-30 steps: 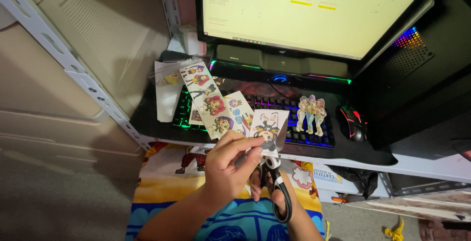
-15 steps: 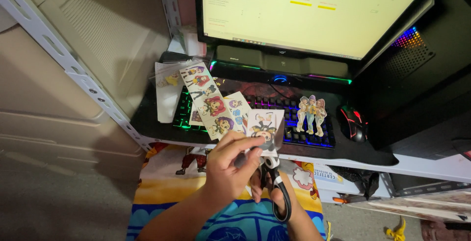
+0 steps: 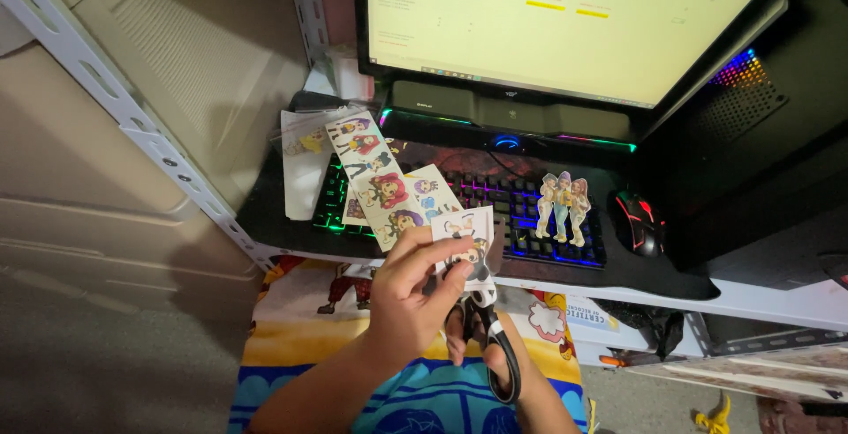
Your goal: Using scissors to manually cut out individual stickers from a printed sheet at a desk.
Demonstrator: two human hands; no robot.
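Two hands meet at the lower middle of the view, just in front of the worktop's (image 3: 760, 297) near edge. The left hand (image 3: 415, 297) pinches a small paper sheet (image 3: 466, 240) printed with a cartoon figure, thumb and fingers closed on its lower left corner; the sheet stands upright above the hands. The right hand (image 3: 495, 359) lies mostly hidden behind the left hand at 4 o'clock from it, and only a few fingers show, curled through the dark loop of a pair of scissors (image 3: 490, 332). The blades run up toward the sheet's bottom edge, but their tips are lost in shadow, so whether they are parted or biting into the paper cannot be told.

At 11 o'clock from the sheet, more printed strips (image 3: 380, 178) lie over the left end of a backlit keyboard (image 3: 530, 213), covering its keys there. Three cut-out figures (image 3: 563, 206) rest on the keyboard at 2 o'clock. A dark mouse (image 3: 638, 222) sits further right, dim against the mat. The monitor (image 3: 565, 19) is cut off by the top edge.
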